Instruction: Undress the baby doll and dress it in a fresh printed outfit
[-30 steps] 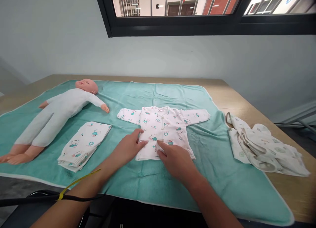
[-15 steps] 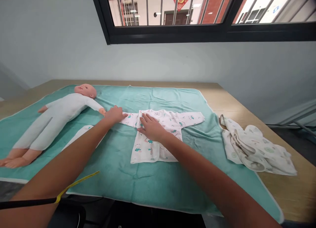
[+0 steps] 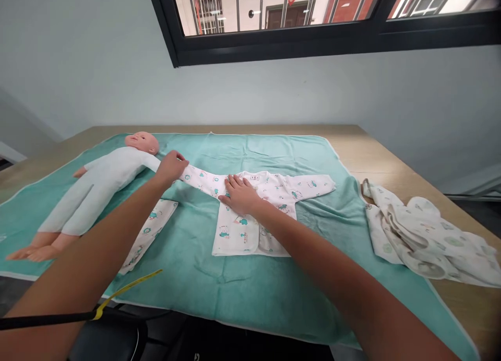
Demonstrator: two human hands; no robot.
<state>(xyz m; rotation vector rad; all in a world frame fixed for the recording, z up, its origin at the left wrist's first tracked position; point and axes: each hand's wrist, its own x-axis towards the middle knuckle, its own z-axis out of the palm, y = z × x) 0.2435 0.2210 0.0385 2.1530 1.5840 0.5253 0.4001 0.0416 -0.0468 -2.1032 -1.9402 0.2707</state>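
Note:
A white baby shirt with green and pink prints lies front up on a teal blanket. My left hand pinches the cuff of its left-side sleeve, which is drawn out and slightly raised. Flat on the shirt's upper chest rests my right hand, fingers stretched out. The other sleeve lies spread to the right. Beyond my left hand is a baby doll in a white body suit, on its back. A folded printed cloth is partly hidden beneath my left forearm.
A crumpled white printed cloth lies at the right, across the blanket's edge and the wooden table. A wall with a barred, dark-framed window stands behind. A black chair is below the front edge.
My left hand has pulled the sleeve cuff outward and up, so the sleeve is now straighter and longer. My right hand stays on the chest. The view has tilted slightly.

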